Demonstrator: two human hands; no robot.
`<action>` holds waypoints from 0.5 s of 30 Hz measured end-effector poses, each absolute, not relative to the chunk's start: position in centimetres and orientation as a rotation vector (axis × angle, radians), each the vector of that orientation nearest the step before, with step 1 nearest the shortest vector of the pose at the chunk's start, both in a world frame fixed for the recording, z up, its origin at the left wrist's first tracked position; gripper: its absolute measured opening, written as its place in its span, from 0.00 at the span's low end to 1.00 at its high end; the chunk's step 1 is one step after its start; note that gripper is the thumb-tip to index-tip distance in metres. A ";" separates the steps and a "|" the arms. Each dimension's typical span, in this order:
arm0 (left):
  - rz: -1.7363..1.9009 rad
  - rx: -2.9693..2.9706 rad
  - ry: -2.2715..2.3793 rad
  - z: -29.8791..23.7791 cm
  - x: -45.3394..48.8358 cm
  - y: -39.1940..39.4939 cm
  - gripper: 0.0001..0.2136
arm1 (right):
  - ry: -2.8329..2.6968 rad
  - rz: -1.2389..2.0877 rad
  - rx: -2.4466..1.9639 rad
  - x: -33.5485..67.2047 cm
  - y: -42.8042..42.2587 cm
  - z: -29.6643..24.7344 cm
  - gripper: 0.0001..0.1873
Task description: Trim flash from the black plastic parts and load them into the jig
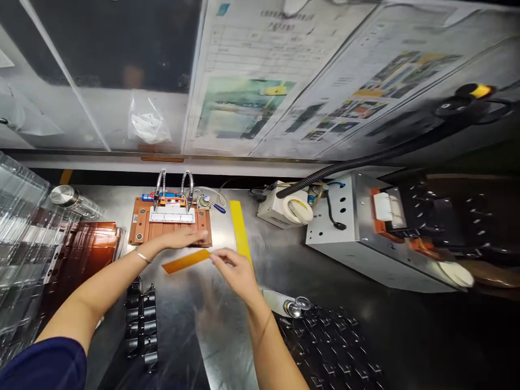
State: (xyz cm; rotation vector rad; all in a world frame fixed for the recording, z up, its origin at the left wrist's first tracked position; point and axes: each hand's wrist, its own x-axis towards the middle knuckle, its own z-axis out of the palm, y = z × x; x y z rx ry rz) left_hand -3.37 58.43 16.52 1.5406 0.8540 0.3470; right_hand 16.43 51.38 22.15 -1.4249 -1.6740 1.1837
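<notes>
My right hand (238, 273) pinches one end of a thin amber strip of film (184, 261), which stretches out to the left above the metal bench. My left hand (184, 237) lies flat with its fingers out, over the front edge of a brown fixture (140, 222). Whether it touches the fixture I cannot tell. On the fixture sits a white perforated strip (173, 217), below two bent metal hoses (187, 187). A blue-handled valve (219, 208) stands at the fixture's right rear.
Black molded parts (150, 325) lie in rows at front left, more (333, 346) at front right. Clear plastic trays (20, 216) are stacked left, beside a steel flask (73, 200). A grey machine (341, 216) and white dispenser (284, 208) stand right, past yellow tape (240, 227).
</notes>
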 end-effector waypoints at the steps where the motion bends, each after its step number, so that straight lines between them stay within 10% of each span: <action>1: 0.348 1.302 0.876 16.4 -5.9 57.2 0.27 | -1.445 1.225 -1.471 15.8 52.5 20.9 0.09; 15: 0.823 0.351 1.558 12.4 -13.0 55.7 0.13 | -0.622 1.353 -1.677 9.1 57.1 12.3 0.13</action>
